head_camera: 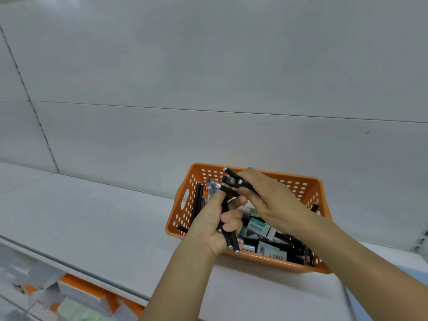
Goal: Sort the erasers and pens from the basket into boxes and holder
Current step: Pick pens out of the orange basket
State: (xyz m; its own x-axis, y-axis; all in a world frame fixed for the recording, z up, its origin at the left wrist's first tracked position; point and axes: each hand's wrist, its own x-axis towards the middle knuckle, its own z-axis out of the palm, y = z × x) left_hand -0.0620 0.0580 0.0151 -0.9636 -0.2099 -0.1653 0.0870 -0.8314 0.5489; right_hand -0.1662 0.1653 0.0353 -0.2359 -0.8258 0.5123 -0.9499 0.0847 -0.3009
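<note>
Shelving (pixel 115 216) fills most of my view, pale and flat, with the orange basket (pixel 185 205) sitting on it at about four o'clock from centre. Inside the basket I see loose black pens (pixel 198 202) leaning against the nine o'clock wall, and boxed erasers (pixel 257 228) heaped toward the five o'clock end with more pens among them. Above the basket my left hand (pixel 213 230) is curled tight round a bundle of pens (pixel 225 218) whose long axis runs roughly from twelve down to six o'clock, silver tips poking out below the fist. My right hand (pixel 273 200) comes in from four o'clock, fingers folded over a few more pens (pixel 231 177) that slant from ten toward four o'clock, crossing the top of the left bundle. The right hand looks the nearer to completing a handover, I judge, since its pens already touch the left bundle's upper ends. No holder or sorting boxes are clearly visible.
</note>
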